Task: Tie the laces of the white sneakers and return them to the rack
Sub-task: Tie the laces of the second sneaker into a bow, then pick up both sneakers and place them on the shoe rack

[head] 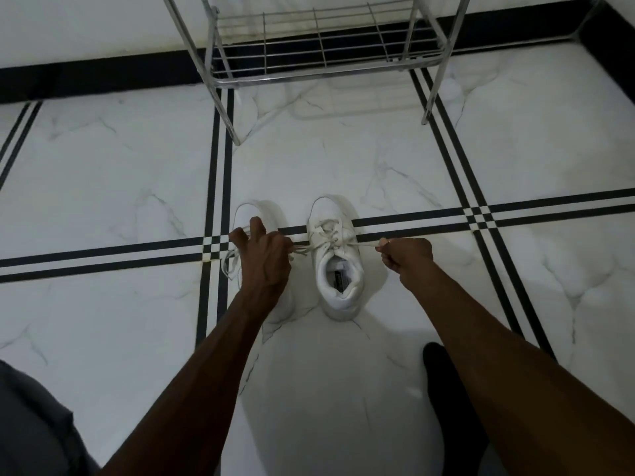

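Marble floor [343, 166], rack [323, 49] beyond. Right sneaker [338, 269] toes toward rack, heel to person, between hands. Lace ends run sideways, across shoe's long axis. Left hand [264, 259] pinches left end [302, 250], outer fingers spread, over left sneaker [256, 214]. Right hand [405, 257] fisted on right end [364, 244]. Judged: knot being cinched; both hands about equally near.

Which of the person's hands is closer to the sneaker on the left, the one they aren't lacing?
Left. The left hand is directly over the left sneaker, covering much of it. The right hand is beyond the right sneaker, pulling a lace end outward.
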Motion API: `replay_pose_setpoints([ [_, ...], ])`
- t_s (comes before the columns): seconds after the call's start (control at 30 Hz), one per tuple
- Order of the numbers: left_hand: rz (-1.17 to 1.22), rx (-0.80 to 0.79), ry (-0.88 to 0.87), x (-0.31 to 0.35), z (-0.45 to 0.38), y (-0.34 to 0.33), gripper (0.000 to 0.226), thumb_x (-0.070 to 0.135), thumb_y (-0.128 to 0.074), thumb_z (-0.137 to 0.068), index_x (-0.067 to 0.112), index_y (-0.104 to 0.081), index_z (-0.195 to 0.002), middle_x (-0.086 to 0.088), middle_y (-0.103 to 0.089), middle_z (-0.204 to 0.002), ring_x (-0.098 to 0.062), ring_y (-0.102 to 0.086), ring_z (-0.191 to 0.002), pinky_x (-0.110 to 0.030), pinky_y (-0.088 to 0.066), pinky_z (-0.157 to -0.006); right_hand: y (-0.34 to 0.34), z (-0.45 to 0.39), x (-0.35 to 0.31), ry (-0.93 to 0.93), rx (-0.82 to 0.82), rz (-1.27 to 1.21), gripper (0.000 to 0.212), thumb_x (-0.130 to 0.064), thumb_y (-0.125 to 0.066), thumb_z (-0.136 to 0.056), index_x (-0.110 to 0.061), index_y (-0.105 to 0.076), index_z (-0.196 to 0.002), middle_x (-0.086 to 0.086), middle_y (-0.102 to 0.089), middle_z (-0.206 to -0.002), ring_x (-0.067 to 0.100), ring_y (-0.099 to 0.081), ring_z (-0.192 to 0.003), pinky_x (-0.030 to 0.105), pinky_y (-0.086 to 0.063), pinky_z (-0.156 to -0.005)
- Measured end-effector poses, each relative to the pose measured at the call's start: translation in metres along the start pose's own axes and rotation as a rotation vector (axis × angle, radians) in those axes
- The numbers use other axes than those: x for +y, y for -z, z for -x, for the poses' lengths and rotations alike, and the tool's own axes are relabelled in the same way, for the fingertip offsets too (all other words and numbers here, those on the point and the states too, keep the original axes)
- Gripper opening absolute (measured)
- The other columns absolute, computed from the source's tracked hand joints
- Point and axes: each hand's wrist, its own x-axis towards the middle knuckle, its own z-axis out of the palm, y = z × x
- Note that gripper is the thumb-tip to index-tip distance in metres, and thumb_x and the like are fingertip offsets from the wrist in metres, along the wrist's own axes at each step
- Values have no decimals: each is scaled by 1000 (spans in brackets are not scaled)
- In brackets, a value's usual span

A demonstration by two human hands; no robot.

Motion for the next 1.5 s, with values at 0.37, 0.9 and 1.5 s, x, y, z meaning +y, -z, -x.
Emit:
replay_pose_setpoints([
  [0.37, 179, -216, -140, 31, -6, 12, 41, 3, -52, -89, 27, -65, -120, 2, -66, -126, -32, -43, -125, -53, -24, -101, -16, 13, -7, 1106, -335, 691, 14, -10, -65, -87, -9, -75, -97, 15, -74, -104, 29, -69, -100, 42, -56, -89],
  [0.9, 193, -41, -106, 19, -1, 0, 27, 11, -64, -84, 26, -76, -103, -1, -58, -141, -37, -39, -135, -58, -28, -101, -15, 12, 11, 977, -236, 702, 37, -38, -38, -91, -10, -62, -96, 12, -68, -94, 29, -64, -89, 45, -54, -77],
  [1.5, 1216, -313, 418, -67, 41, -11, 70, 2, -77, -82, 29, -54, -141, -1, -67, -133, -8, -68, -117, -33, -58, -98, -52, 35, 5, 658, -226, 651, 37, -36, -71, -77, -15, -64, -107, -1, -68, -91, 23, -67, -88, 33, -53, -74],
])
